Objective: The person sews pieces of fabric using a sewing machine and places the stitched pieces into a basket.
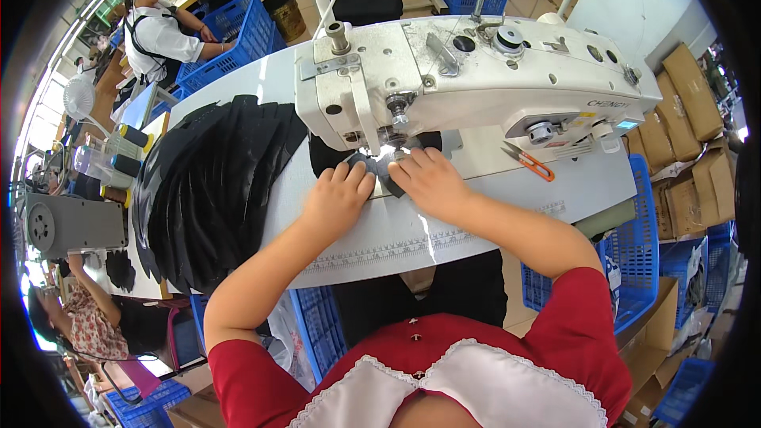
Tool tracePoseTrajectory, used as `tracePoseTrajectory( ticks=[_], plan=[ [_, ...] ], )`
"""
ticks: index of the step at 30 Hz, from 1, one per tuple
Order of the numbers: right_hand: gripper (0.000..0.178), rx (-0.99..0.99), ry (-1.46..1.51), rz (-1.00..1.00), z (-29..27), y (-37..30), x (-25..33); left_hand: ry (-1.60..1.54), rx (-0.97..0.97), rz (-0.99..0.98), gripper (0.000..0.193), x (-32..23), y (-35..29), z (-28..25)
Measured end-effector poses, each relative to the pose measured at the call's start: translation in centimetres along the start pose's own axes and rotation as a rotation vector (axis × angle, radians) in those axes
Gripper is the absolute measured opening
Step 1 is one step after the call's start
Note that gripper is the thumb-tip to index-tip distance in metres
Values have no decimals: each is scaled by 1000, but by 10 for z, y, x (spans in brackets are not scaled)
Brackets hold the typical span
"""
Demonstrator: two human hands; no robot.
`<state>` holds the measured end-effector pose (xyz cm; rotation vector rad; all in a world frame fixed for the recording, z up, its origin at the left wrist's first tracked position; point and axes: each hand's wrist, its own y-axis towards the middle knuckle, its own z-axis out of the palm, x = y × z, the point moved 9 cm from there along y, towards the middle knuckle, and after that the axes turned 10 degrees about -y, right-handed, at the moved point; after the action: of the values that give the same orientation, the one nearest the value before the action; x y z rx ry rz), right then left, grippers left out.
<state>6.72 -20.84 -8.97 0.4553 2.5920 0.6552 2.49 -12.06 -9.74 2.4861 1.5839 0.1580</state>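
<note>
A piece of dark grey and black fabric (384,172) lies under the needle area of a white sewing machine (428,71). My left hand (339,194) presses its fingertips on the fabric's left side, the fingers close together. From the right, my right hand (430,181) bends its fingers down onto the same fabric, very near the presser foot. A lit spot shows at the needle, and my fingers partly cover the cloth. Left of my left hand, a large fanned pile of black fabric pieces (222,182) covers that side of the table.
Orange-handled thread snips (533,162) rest on the table right of my right hand. A ruler strip (380,252) runs along the front edge. Thread cones (131,139) stand at left. Blue crates (634,246) and cardboard boxes (690,111) are at right. Two other people sit at left.
</note>
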Motion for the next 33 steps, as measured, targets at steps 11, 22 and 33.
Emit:
tracePoseTrajectory(
  ticks=[11,22,33],
  plan=[
    [22,-30,137,45,4,-5,3,-69,-113,3,37,2,-12,2],
    [17,-80,149,28,4,-6,5,-82,-196,21,33,1,-14,-3],
    [23,28,130,12,12,4,0,-76,-189,-26,31,8,-6,1]
  ],
)
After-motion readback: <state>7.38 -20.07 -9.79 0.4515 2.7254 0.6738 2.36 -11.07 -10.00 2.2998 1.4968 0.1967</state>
